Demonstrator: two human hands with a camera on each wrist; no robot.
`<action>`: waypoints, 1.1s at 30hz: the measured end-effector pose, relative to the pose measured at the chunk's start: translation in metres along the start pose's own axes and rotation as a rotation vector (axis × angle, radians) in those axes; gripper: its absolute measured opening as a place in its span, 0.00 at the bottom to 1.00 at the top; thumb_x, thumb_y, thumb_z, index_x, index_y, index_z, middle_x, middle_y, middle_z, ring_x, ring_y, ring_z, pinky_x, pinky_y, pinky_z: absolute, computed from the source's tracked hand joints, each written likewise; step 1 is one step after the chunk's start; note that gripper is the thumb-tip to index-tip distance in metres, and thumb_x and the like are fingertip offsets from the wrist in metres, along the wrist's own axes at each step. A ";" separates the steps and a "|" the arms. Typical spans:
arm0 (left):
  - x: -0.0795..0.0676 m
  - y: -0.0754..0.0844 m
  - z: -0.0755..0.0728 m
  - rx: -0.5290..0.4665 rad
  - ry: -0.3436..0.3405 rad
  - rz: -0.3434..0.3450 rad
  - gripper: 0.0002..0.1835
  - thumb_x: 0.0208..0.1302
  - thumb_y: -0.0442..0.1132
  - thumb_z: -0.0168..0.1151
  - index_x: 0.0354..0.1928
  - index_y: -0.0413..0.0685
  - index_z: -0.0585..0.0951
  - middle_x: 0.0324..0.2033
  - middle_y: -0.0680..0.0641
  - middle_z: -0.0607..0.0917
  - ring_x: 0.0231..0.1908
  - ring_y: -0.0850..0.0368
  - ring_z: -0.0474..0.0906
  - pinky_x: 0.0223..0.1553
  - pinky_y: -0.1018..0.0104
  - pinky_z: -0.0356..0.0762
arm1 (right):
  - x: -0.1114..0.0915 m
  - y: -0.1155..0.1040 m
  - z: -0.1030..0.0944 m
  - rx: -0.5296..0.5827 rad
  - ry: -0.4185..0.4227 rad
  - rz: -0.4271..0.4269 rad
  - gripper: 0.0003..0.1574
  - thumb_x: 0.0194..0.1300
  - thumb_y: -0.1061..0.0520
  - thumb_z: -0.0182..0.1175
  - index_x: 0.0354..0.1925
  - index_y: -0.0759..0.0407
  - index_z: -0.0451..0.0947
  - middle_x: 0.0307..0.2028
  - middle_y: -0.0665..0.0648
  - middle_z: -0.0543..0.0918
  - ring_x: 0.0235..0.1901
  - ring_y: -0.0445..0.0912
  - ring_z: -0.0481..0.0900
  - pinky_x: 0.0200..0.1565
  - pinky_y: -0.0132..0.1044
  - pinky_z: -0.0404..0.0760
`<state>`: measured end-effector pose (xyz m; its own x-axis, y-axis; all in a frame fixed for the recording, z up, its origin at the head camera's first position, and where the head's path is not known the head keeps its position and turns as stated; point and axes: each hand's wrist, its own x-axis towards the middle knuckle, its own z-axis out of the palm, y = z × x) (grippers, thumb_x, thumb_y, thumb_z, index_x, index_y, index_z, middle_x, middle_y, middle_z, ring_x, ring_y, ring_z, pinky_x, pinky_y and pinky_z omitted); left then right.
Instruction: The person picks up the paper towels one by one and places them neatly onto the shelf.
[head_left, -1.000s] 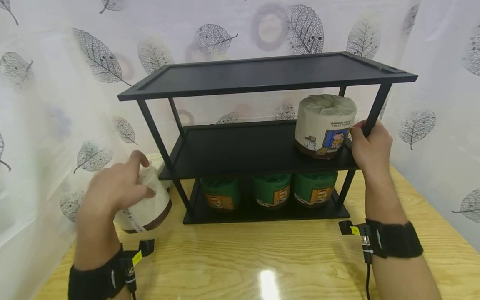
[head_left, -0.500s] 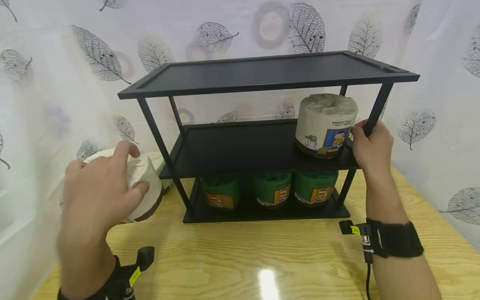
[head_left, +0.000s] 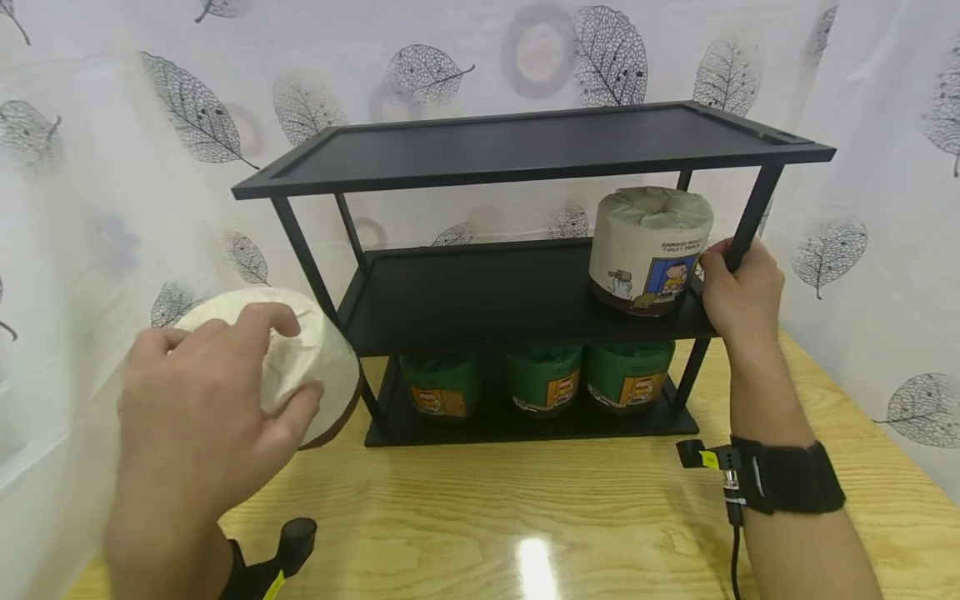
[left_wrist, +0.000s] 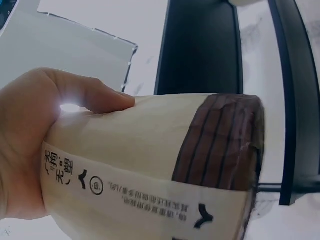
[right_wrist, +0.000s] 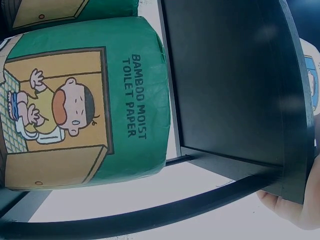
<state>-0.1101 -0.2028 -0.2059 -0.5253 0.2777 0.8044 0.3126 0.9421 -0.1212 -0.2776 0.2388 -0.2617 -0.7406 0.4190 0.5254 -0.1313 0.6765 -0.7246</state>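
Observation:
My left hand [head_left: 217, 408] holds a cream-wrapped toilet paper roll [head_left: 326, 375] with a brown lower band, its fingers and thumb spread round the top. Slightly tilted, the roll is in front of the left posts of a black shelf rack [head_left: 480, 300]. In the left wrist view the thumb presses along the wrapper [left_wrist: 135, 135]. My right hand [head_left: 746, 296] grips the rack's right front post at the middle shelf. Just left of it a cream toilet paper roll [head_left: 637, 242] with a cartoon print stands upright on that shelf.
Several green toilet paper rolls [head_left: 545, 379] stand on the bottom shelf, one [right_wrist: 90, 105] seen closely in the right wrist view. The rack's top shelf [head_left: 525, 146] overhangs the middle one. Below lies a wooden table [head_left: 450, 517]; leaf-patterned sheeting [head_left: 480, 50] hangs behind.
My left hand has lifted the cream roll from low beside the rack, swinging left first, then right and toward the left post. My right hand stays on the rack.

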 end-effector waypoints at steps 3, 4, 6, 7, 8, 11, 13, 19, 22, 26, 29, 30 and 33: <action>0.001 0.007 0.001 -0.050 0.057 0.017 0.21 0.49 0.52 0.47 0.37 0.44 0.75 0.15 0.44 0.72 0.21 0.47 0.70 0.32 0.44 0.63 | 0.000 0.000 -0.001 0.001 -0.003 -0.001 0.17 0.63 0.50 0.44 0.34 0.61 0.73 0.27 0.59 0.74 0.33 0.50 0.68 0.29 0.41 0.61; 0.002 0.009 0.002 -0.065 0.070 0.025 0.21 0.49 0.52 0.47 0.37 0.44 0.75 0.16 0.44 0.73 0.22 0.47 0.71 0.33 0.43 0.63 | 0.000 0.000 -0.001 0.000 -0.003 -0.003 0.17 0.63 0.50 0.44 0.34 0.60 0.73 0.27 0.59 0.74 0.33 0.50 0.68 0.29 0.41 0.61; 0.004 0.013 0.004 -0.097 0.104 0.049 0.20 0.49 0.51 0.49 0.37 0.43 0.75 0.19 0.42 0.75 0.25 0.46 0.72 0.35 0.41 0.63 | 0.000 0.000 0.000 -0.001 -0.001 -0.002 0.17 0.63 0.50 0.44 0.34 0.60 0.73 0.27 0.58 0.73 0.33 0.50 0.68 0.29 0.41 0.61; 0.005 0.015 0.006 -0.113 0.117 0.064 0.20 0.49 0.50 0.50 0.37 0.42 0.75 0.20 0.42 0.76 0.26 0.45 0.73 0.36 0.41 0.63 | 0.000 0.000 0.000 0.001 -0.001 -0.004 0.17 0.63 0.50 0.44 0.34 0.61 0.73 0.27 0.58 0.73 0.33 0.50 0.68 0.29 0.41 0.61; 0.006 0.017 0.007 -0.130 0.130 0.082 0.19 0.49 0.50 0.51 0.37 0.42 0.75 0.22 0.42 0.77 0.28 0.45 0.74 0.36 0.41 0.63 | 0.000 0.000 0.000 0.003 0.000 -0.006 0.17 0.63 0.50 0.44 0.34 0.61 0.73 0.26 0.58 0.73 0.32 0.50 0.68 0.28 0.41 0.61; 0.009 0.023 0.012 -0.177 0.157 0.131 0.18 0.49 0.48 0.53 0.37 0.41 0.75 0.26 0.42 0.80 0.31 0.45 0.75 0.37 0.41 0.63 | 0.000 0.000 0.000 0.002 0.002 -0.006 0.17 0.63 0.49 0.44 0.34 0.60 0.73 0.25 0.57 0.73 0.32 0.50 0.68 0.28 0.41 0.61; 0.012 0.026 0.015 -0.214 0.169 0.162 0.18 0.49 0.47 0.54 0.37 0.41 0.74 0.28 0.42 0.80 0.33 0.46 0.75 0.39 0.41 0.64 | 0.000 -0.001 0.000 0.005 0.003 -0.010 0.17 0.63 0.50 0.44 0.34 0.61 0.73 0.24 0.57 0.72 0.31 0.50 0.68 0.28 0.41 0.61; 0.015 0.031 0.034 -0.278 0.200 0.232 0.15 0.49 0.43 0.58 0.37 0.41 0.74 0.32 0.46 0.80 0.38 0.46 0.74 0.42 0.40 0.63 | 0.000 0.001 0.001 0.002 0.005 -0.006 0.17 0.63 0.50 0.44 0.34 0.61 0.74 0.23 0.54 0.71 0.31 0.49 0.67 0.28 0.41 0.60; 0.015 0.031 0.045 -0.292 0.173 0.252 0.15 0.49 0.40 0.61 0.37 0.41 0.73 0.33 0.47 0.79 0.41 0.45 0.73 0.44 0.38 0.61 | 0.000 0.001 0.001 0.004 0.005 -0.004 0.17 0.63 0.50 0.45 0.35 0.61 0.74 0.24 0.53 0.71 0.32 0.49 0.68 0.28 0.41 0.61; 0.015 0.032 0.056 -0.313 0.108 0.272 0.16 0.51 0.38 0.62 0.40 0.41 0.71 0.37 0.47 0.76 0.45 0.45 0.70 0.46 0.38 0.59 | 0.000 0.000 0.001 0.010 0.003 -0.008 0.17 0.63 0.50 0.45 0.34 0.61 0.73 0.23 0.53 0.71 0.32 0.49 0.68 0.29 0.41 0.61; 0.016 0.033 0.061 -0.329 0.111 0.280 0.16 0.53 0.39 0.60 0.42 0.40 0.70 0.40 0.45 0.75 0.47 0.43 0.68 0.46 0.40 0.59 | 0.000 0.000 0.001 0.015 0.005 -0.014 0.17 0.63 0.50 0.45 0.34 0.61 0.73 0.22 0.53 0.71 0.31 0.49 0.68 0.28 0.41 0.61; 0.017 0.034 0.062 -0.331 0.127 0.279 0.16 0.54 0.39 0.59 0.43 0.39 0.70 0.42 0.44 0.75 0.47 0.42 0.68 0.46 0.41 0.60 | 0.000 0.000 0.001 0.014 0.007 -0.014 0.17 0.63 0.50 0.45 0.34 0.60 0.73 0.22 0.53 0.71 0.30 0.49 0.68 0.28 0.41 0.61; 0.020 0.034 0.066 -0.341 0.187 0.266 0.16 0.55 0.39 0.59 0.44 0.38 0.71 0.46 0.41 0.76 0.48 0.41 0.68 0.45 0.42 0.62 | 0.000 0.001 0.001 0.013 0.006 -0.014 0.17 0.64 0.50 0.45 0.34 0.60 0.73 0.22 0.53 0.71 0.31 0.49 0.68 0.28 0.41 0.61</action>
<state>-0.1624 -0.1527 -0.2322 -0.2501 0.4332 0.8659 0.6755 0.7188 -0.1645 -0.2784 0.2392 -0.2630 -0.7345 0.4134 0.5382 -0.1503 0.6742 -0.7231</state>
